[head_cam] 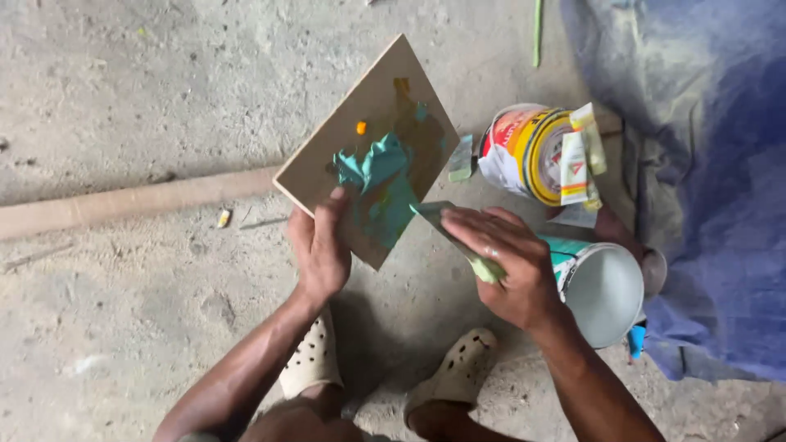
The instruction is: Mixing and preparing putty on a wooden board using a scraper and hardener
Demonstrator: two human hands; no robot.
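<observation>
Tan board [352, 139] tilted; teal putty [381, 184] smeared, left hand [321, 245] gripping edge.

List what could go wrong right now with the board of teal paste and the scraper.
The left hand holds the board tilted by its lower edge alone, so the teal paste might slide toward the thumb or drip onto the sandals.
The right hand works the scraper close beside the white tin and the yellow tin; a wide stroke might knock one.
</observation>
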